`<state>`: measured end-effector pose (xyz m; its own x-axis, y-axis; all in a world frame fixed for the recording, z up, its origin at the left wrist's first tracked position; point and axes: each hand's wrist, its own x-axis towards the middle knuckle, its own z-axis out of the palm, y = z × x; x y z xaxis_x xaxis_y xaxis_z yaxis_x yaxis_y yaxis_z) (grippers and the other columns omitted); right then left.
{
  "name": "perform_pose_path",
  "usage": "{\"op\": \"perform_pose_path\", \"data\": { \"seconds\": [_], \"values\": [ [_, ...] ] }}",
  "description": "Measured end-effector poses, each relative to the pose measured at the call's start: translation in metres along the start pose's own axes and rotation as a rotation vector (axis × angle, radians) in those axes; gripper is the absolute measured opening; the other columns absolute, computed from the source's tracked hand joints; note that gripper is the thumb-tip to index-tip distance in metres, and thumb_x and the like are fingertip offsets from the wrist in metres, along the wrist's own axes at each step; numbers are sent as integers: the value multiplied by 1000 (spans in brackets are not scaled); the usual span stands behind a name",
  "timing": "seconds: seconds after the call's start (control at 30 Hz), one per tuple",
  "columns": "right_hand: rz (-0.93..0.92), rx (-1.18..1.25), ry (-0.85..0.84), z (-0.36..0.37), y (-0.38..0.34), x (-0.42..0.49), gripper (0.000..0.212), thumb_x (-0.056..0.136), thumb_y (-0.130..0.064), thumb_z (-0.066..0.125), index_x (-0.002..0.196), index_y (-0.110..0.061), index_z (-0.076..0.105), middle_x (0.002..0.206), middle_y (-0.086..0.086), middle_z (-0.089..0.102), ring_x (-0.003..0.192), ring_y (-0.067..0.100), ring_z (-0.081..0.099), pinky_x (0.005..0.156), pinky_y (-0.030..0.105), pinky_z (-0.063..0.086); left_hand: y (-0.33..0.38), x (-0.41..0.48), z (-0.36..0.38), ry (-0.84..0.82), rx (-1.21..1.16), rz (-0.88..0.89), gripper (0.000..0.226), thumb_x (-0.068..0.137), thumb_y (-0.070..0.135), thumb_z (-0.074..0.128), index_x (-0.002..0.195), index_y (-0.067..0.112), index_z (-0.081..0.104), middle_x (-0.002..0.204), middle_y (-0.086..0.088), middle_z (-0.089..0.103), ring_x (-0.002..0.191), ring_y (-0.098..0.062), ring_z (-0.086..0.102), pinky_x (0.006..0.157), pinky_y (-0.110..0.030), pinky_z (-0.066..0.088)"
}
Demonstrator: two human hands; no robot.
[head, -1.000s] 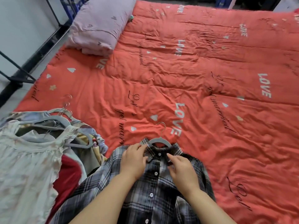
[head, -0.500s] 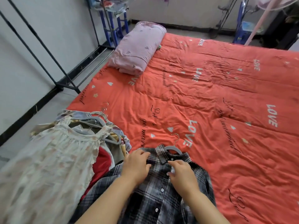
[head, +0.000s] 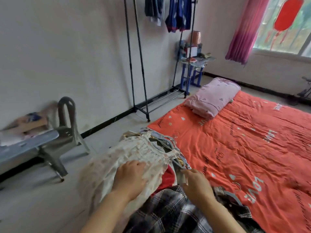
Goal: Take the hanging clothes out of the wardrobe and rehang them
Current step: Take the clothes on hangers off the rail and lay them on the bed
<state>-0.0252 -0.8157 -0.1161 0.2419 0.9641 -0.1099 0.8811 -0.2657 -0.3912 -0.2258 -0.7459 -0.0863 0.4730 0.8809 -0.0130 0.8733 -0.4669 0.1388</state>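
1. Orange-red bedcover [head: 249, 148], printed with "LOVE" and small hearts, fills the right half of the view.
2. Dark metal clothes rack [head: 143, 68] stands against the wall beyond the bed's far left corner. A blue patterned garment [head: 178, 14] and a grey one [head: 154, 7] hang from its top.
3. Grey plastic chair [head: 67, 130] stands on the floor at left, well apart from the bed.
4. Folded pink quilt [head: 213, 96] lies on the far part of the bedcover.
5. Plaid shirt [head: 168, 214] lies at the near edge of the bed, under both forearms. Its pale hanger [head: 234, 197] juts out at the collar, hook pointing onto the bedcover.
6. Pile of clothes on hangers lies at the bed's near left corner, just beside the plaid shirt. A white floral dress [head: 134, 152] is on top, with a red garment [head: 168, 178] showing beneath it.
7. Left hand [head: 131, 177] rests flat on the white floral dress, fingers spread and straight.
8. Right hand [head: 196, 185] reaches to the pile's right edge, fingertips at the light blue hangers [head: 178, 161]. Blur prevents telling whether it grips anything.
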Motion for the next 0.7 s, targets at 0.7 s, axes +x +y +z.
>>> {"op": "perform_pose_path", "data": {
  "seconds": [0.7],
  "values": [
    [-991, -91, -273, 172, -572, -176, 49, 91, -30, 56, 138, -27, 42, 134, -6, 48, 123, 15, 43, 99, 27, 40, -401, -471, -104, 287, 44, -959, 53, 87, 48, 52, 132, 22, 44, 128, -1, 53, 116, -22, 50, 94, -29, 37]
  ]
}}
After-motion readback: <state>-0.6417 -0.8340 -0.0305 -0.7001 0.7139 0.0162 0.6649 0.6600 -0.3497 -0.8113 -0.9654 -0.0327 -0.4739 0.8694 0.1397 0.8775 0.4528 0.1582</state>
